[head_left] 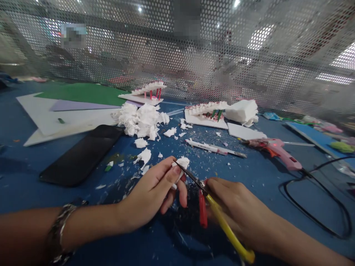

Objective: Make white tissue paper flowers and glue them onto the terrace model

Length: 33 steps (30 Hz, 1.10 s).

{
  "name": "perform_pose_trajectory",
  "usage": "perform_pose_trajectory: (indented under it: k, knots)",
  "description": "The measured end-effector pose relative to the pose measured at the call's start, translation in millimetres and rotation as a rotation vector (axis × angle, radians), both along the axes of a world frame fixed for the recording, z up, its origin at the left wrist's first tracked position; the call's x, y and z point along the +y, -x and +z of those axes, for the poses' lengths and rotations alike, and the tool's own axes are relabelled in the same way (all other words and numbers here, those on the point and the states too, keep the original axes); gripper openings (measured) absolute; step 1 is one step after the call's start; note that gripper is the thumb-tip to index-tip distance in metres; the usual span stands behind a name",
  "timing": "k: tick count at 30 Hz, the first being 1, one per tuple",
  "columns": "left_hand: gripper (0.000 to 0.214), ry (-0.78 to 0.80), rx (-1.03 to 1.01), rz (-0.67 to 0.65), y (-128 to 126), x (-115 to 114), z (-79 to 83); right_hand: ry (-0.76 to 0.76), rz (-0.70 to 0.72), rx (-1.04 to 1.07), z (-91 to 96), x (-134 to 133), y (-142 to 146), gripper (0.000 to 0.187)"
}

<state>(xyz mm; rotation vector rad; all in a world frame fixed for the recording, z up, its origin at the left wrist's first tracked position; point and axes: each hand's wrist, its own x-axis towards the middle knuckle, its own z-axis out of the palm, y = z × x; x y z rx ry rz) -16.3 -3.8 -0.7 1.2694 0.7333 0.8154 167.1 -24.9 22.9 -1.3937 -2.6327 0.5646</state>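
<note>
My left hand (155,192) pinches a small white foam piece (182,162) between thumb and fingers just above the blue table (277,184). My right hand (235,208) is closed around the red and yellow handles of a pair of scissors (206,199). The scissor blades point up and left, and their tips meet the foam piece. A bracelet sits on my left wrist.
A heap of white foam scraps (141,120) and loose crumbs lie ahead. A black phone (80,153) rests at the left, near white, purple and green sheets (80,94). Two small foam models (206,112), a craft knife (215,147), a pink glue gun (279,151) with its black cable lie right. Perforated metal screen behind.
</note>
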Motion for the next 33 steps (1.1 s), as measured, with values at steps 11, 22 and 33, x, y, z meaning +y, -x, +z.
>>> perform_pose_trajectory:
  k: [11,22,33]
  knots:
    - [0.024,0.071,-0.069,-0.113,-0.3,-2.7,-5.3,-0.187,-0.048,0.012,-1.3,-0.2,4.5,0.041]
    - [0.021,0.058,-0.056,-0.129,-4.0,-1.3,-8.1,-0.115,-0.118,-0.051,5.6,-0.2,10.1,0.060]
    - [0.029,0.060,-0.014,-0.196,-6.5,-1.9,-4.5,-0.163,-0.119,-0.057,-1.1,0.7,8.1,0.058]
